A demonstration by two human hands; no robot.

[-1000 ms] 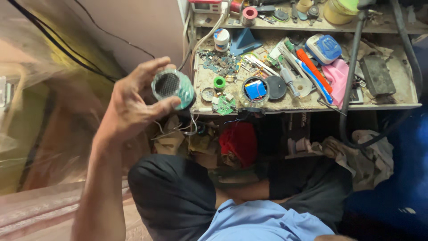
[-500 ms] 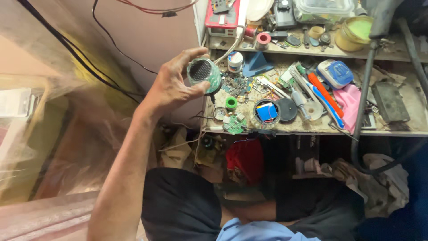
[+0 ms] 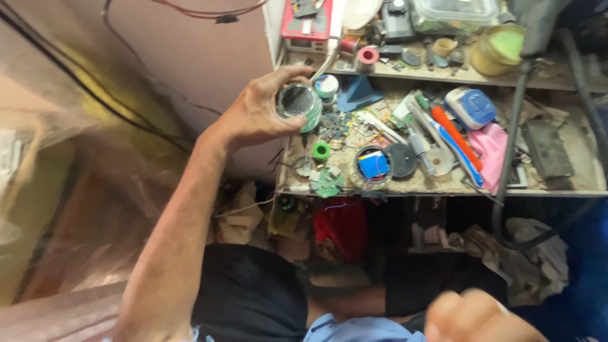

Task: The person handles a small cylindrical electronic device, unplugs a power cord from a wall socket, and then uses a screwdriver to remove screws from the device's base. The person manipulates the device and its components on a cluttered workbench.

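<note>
Fingers of left hand [image 3: 256,117] wrap a round green-rimmed part [image 3: 299,102], mesh face up toward the camera as if for inspection, over workbench [image 3: 437,185] edge. Right hand [image 3: 478,316] blurred, looks curled, grip unclear.

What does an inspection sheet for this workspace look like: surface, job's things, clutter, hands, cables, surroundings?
Surface: bench dusty, crowded.
Job's things: round green-rimmed speaker, held above the bench's left end.
Clutter: green ring, blue part in a round cup, black disc, pink cloth, orange-handled tool, yellow tub.
Hands: left hand grips the speaker; right hand blurred, a closed fist at bottom edge.
Cables: black cable hangs across the bench; wires on the wall.
Surroundings: red cloth under the bench.
</note>
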